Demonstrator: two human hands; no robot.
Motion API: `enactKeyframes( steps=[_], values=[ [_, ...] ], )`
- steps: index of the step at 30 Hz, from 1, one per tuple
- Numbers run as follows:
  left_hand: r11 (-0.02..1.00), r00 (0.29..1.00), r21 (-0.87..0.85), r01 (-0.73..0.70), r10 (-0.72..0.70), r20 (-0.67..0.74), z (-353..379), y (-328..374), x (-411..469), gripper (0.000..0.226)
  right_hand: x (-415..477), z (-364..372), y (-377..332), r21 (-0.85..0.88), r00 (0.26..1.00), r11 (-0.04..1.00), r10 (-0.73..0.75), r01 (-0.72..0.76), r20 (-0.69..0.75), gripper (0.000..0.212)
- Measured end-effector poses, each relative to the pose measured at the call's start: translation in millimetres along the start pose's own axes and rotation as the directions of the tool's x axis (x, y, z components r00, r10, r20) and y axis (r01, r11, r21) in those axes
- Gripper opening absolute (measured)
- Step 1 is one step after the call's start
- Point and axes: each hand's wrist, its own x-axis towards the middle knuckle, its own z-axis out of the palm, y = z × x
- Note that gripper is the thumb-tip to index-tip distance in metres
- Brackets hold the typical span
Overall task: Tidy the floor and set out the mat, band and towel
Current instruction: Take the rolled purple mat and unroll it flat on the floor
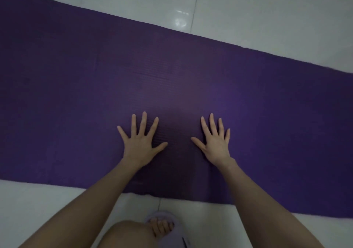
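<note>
Since the purple yoga mat (76,95) already lies unrolled across the pale tiled floor (267,14), we judge that step nearly done; band and towel are nowhere in view. We press our left hand (140,142) and right hand (214,142) flat on it, fingers spread, gripping nothing.

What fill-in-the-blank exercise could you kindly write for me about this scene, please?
The left hand and the right hand rest flat on the mat with their fingers ____.
The colour of the mat is ____.
The mat lies unrolled on a pale ____ floor.
Missing words: spread; purple; tiled.
</note>
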Motion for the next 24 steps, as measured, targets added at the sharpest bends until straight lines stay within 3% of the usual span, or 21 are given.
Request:
enactKeyframes(
  steps=[5,12,24],
  values=[
    [0.998,0.987,-0.037,0.056,-0.05,0.155,-5.2,32.9,-26.9,0.09,-45.0,-5.9,42.4,0.001,0.998,0.998,0.064,-0.064,0.024,0.075],
    [0.979,0.985,-0.121,0.162,-0.153,0.081,15.0,74.3,-3.9,0.103,-40.1,1.5,105.4,0.061,0.986,0.985,0.161,-0.163,0.038,0.09],
    [0.98,0.976,-0.084,0.181,-0.169,0.134,-3.2,31.0,8.2,0.107,-33.9,24.8,59.2,0.113,0.982,0.976,0.19,-0.187,-0.017,0.092]
  ],
)
